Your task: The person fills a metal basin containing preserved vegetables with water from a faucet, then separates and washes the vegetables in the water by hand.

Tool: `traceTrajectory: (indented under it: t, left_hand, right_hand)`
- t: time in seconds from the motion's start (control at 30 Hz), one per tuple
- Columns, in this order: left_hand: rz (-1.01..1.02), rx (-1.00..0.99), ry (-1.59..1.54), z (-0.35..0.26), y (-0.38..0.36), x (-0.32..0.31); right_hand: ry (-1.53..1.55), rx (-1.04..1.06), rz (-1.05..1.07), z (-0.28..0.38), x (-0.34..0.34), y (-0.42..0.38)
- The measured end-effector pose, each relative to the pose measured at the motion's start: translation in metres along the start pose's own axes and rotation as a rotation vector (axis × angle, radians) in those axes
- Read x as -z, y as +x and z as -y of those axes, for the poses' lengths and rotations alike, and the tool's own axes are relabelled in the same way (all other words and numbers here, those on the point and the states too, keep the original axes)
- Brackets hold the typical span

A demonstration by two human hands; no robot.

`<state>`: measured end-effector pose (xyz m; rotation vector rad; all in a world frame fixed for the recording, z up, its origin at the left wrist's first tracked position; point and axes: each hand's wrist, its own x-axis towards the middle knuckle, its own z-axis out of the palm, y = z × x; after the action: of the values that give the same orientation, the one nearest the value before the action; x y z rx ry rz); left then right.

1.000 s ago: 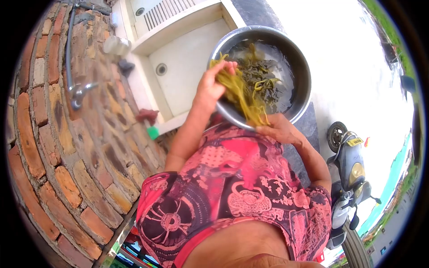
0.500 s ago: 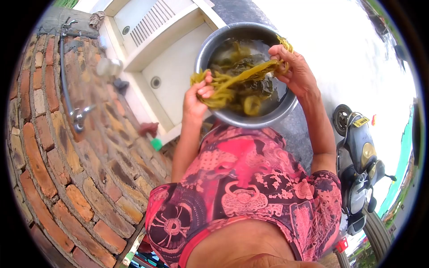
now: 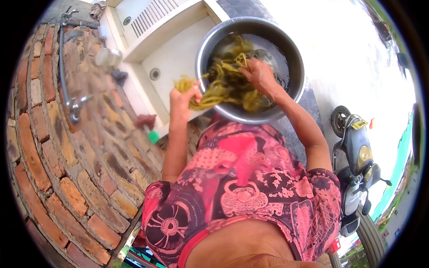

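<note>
A round metal basin holds water and long yellow-green leafy vegetables. My left hand is closed round one end of a bunch of the stalks, just outside the basin's left rim; strands hang from it across the rim into the water. Over the middle of the basin, my right hand grips some of the same greens between bent fingers, low near the water surface. Dark leaves float beneath and between the hands.
A pale double sink with a drain and a ribbed side lies left of the basin. Beyond it stands a brick wall with a tap and pipe. A parked scooter is at the right.
My left hand has moved left, out past the basin's rim. My right hand has moved left and down over the basin's middle. The stretched strands between them now sag into the water.
</note>
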<state>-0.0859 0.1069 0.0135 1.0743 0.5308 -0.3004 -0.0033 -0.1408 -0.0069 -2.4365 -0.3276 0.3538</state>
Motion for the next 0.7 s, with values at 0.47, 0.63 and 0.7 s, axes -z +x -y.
traceTrajectory:
  t: [0.47,0.63,0.7]
  left_hand:
    - [0.000,-0.052,-0.318,-0.019,-0.030,-0.021]
    - [0.178,-0.055,-0.287,-0.018,0.016,-0.075]
    - [0.122,-0.043,-0.272,-0.010,0.020,-0.089]
  right_hand:
    - [0.771,-0.127,0.265,0.038,0.057,0.003]
    - [0.721,0.067,0.286,0.075,0.065,-0.009]
    - [0.696,0.080,0.250,0.080,0.066,-0.014]
